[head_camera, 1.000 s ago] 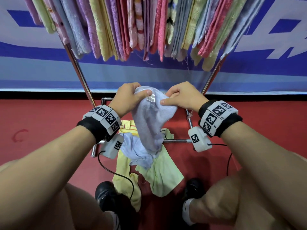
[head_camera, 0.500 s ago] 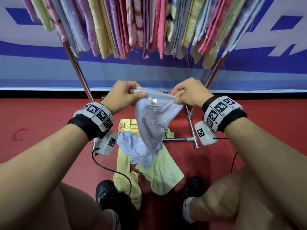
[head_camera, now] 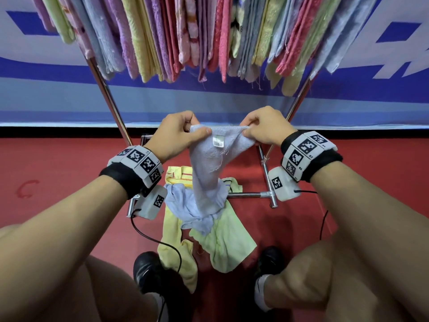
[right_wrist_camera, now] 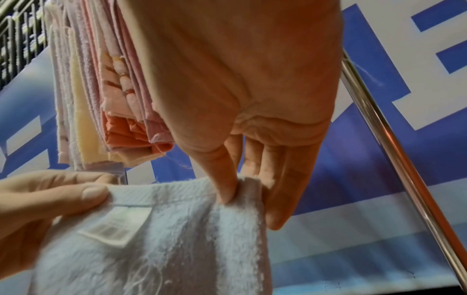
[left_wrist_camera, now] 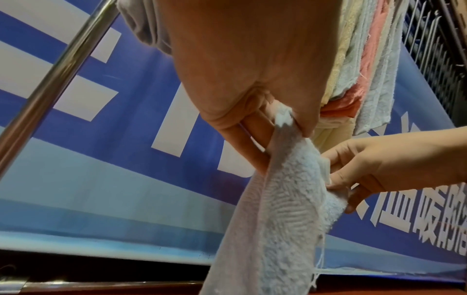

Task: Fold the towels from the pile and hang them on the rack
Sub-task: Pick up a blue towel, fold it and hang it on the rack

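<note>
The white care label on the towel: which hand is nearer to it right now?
Left, narrowly. The left hand pinches the towel's top edge just beside the label, thumb almost at it. The right hand pinches the far corner, a little further off.

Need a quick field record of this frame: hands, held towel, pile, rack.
left hand: pinches the top left corner of the held towel
right hand: pinches the top right corner
held towel: pale blue, top edge stretched between both hands, white label facing the camera, rest hanging down
pile: yellow-green and pale blue towels on the red floor
rack: metal, crowded with hung towels
</note>
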